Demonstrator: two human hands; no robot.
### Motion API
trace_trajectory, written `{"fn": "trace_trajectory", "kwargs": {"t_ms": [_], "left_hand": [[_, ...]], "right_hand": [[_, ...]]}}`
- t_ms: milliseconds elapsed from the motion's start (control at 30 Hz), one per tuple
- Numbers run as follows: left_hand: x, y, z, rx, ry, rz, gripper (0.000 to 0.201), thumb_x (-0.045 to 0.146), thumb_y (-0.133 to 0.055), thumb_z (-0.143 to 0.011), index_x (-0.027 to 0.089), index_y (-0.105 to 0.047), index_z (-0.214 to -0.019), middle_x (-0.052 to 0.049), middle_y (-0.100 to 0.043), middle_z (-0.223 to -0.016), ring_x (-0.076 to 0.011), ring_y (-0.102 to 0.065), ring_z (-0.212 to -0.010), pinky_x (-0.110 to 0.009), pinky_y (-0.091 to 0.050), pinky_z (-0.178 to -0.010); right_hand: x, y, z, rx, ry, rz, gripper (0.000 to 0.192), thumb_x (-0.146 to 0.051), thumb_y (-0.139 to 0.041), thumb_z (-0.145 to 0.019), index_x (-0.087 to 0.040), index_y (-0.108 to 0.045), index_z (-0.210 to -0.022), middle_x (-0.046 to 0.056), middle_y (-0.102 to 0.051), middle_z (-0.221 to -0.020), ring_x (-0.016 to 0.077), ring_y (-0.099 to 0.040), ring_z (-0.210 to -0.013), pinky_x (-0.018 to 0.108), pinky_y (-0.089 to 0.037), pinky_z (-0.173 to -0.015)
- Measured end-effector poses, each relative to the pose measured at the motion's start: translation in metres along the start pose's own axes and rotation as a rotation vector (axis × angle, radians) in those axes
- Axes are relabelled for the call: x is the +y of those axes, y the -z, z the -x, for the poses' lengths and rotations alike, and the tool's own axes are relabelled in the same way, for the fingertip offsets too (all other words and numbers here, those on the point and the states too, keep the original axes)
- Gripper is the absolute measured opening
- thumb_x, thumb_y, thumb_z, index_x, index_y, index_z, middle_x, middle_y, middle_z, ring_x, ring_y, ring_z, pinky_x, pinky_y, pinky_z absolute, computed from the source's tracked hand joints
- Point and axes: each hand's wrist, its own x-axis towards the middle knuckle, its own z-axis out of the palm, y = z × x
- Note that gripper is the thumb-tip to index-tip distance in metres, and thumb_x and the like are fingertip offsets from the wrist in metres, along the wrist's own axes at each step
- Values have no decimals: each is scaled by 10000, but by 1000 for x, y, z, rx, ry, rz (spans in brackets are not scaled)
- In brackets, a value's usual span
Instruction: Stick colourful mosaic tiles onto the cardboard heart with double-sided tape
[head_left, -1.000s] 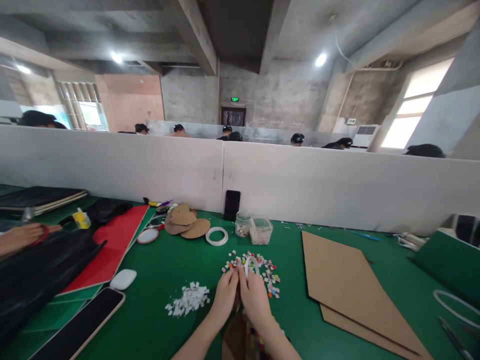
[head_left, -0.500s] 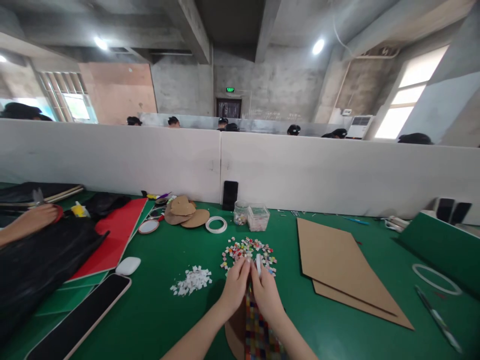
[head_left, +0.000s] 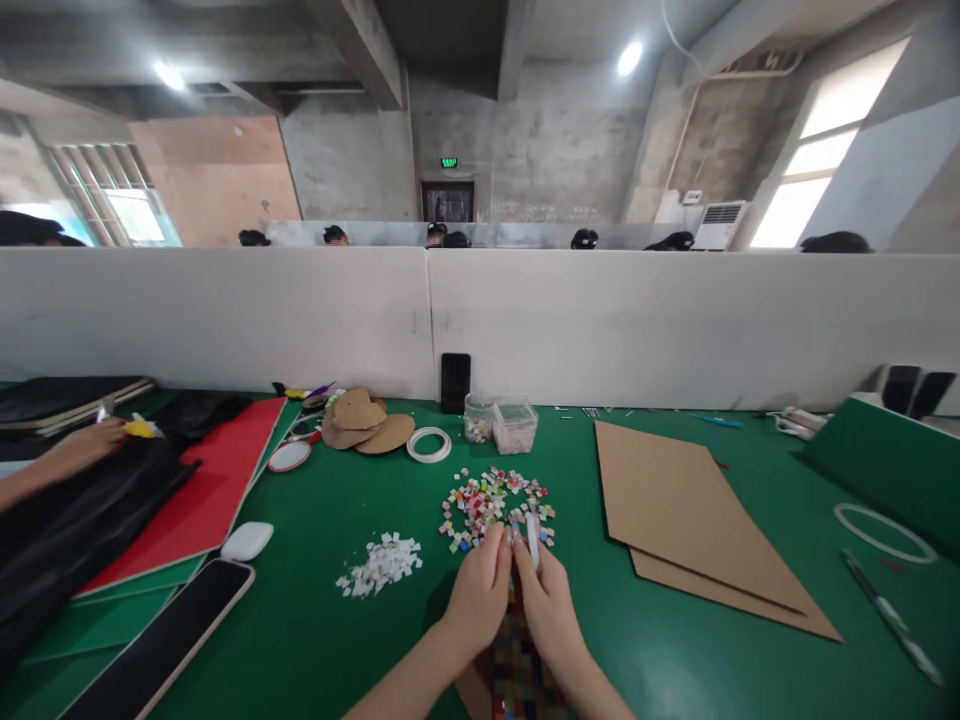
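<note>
Green bench carries most of it. Mosaic board at bottom edge, under wrists, mostly cut off; looks stiff, light, best held by edges. Left hand and right hand pinched together over it; right grips white strip, probably tape, thin and floppy. Coloured tile pile just beyond fingertips: tiny, light, easy to scatter. Whatever left fingers pinch is hidden.

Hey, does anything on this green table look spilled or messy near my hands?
Nothing looks damaged. Coloured mosaic tiles lie in a loose heap just beyond your left hand and right hand, and white scraps are scattered to the left on the green table.
</note>
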Motion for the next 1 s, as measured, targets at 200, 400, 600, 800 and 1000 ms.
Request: {"fn": "trace_trajectory", "kwargs": {"t_ms": [200,400,600,800,1000], "left_hand": [[-1,-2,1,-17,54,-57,428,337,-303,-879,115,-519,-1174,-147,-581,-1165,-243,-536,-1065,-329,-394,-906],[7,4,1,-48,12,-130,404,350,-280,-891,151,-569,-1092,-131,-649,-1002,-239,-600,-894,-308,-433,-790],[13,7,3,-52,61,-89,390,349,-265,-901,161,-589,-1006,-118,-658,-907,-220,-609,-824,-288,-440,-736],[0,4,6,-2,157,18,401,388,-289,-892,164,-578,-1057,-120,-635,-1021,-227,-577,-949,-293,-425,-810],[9,7,7,-109,90,57,386,454,-298,-888,195,-572,-974,-90,-647,-912,-198,-595,-806,-255,-434,-713]], "right_hand": [[-6,4,3,-73,46,139,446,-446,-330,-887,-117,-630,-894,99,-655,-700,198,-608,-632,253,-465,-589],[-5,3,6,-88,77,166,476,-416,-284,-906,-86,-597,-1047,132,-675,-784,208,-621,-635,278,-476,-619],[2,4,8,-146,83,140,453,-406,-291,-905,-109,-614,-1018,164,-678,-904,237,-648,-792,277,-485,-687],[7,1,11,-177,48,105,444,-433,-320,-892,-134,-605,-1055,158,-674,-955,222,-650,-803,268,-484,-739],[13,0,7,-51,1,5,550,-539,-370,-837,-75,-636,-965,159,-690,-815,241,-652,-743,273,-510,-646]]}}
